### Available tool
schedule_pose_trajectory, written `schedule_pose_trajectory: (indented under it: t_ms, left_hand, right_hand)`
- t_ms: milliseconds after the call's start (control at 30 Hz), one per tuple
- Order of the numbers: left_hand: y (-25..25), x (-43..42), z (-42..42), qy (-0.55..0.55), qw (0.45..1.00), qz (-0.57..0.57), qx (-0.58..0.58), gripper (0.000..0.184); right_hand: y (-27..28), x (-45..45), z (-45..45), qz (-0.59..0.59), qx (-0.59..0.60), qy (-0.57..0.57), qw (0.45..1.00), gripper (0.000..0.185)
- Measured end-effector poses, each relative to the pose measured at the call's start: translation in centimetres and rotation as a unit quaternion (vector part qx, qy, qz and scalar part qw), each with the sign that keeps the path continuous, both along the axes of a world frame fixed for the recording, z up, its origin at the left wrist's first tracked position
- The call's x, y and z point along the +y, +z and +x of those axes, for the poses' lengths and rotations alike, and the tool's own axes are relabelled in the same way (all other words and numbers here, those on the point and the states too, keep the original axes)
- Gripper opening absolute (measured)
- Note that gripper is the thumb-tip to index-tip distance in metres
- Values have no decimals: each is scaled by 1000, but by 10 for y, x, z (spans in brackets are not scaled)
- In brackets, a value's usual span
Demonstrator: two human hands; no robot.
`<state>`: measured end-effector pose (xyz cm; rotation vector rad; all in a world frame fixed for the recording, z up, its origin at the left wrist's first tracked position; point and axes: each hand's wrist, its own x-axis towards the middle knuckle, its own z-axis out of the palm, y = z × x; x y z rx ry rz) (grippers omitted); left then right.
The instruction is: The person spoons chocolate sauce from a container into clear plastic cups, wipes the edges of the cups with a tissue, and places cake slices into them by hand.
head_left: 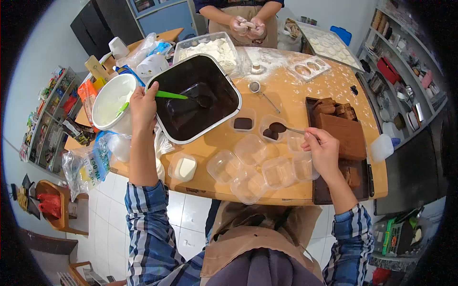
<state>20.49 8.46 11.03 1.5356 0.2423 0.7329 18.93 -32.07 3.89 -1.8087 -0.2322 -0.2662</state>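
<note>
My left hand [143, 105] grips the near-left edge of a square metal pan [210, 127], tilted over the table. Dark chocolate coats its inside. A green-handled utensil [171, 95] lies in the pan, its dark end in the chocolate; its handle starts beside my left thumb. In my right hand [324, 150] is a spoon [296, 130], its bowl loaded with chocolate above a small clear plastic container [267, 122]. Some chocolate sits inside that container. Left of it, another clear container [251, 113] has a dark layer at its bottom.
Several clear tubs [279, 172] stand along the table's front. Brown cake [338, 136] fills a dark tray [317, 188] on the right. A white bucket [107, 107] stands left, a small strainer [255, 87] behind. Across the table, another person's floury hands [248, 27] hold dough.
</note>
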Motion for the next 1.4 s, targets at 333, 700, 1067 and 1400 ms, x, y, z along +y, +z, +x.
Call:
schedule_pose_trajectory:
  t_ms: [333,700,1067,1400]
  left_hand:
    - [11,-14,-4,14,1000,3,0,13]
    - [5,-8,5,18,1000,17,2,17]
    - [6,-9,8,36,996,87,7,19]
    - [-2,-7,16,54,992,117,-14,22]
  right_hand:
    - [0,-19,14,259,152,-60,952,10]
    - [17,-32,20,337,155,-43,928,11]
    - [33,-32,25,341,143,-40,928,10]
    - [48,-31,28,334,124,-28,934,9]
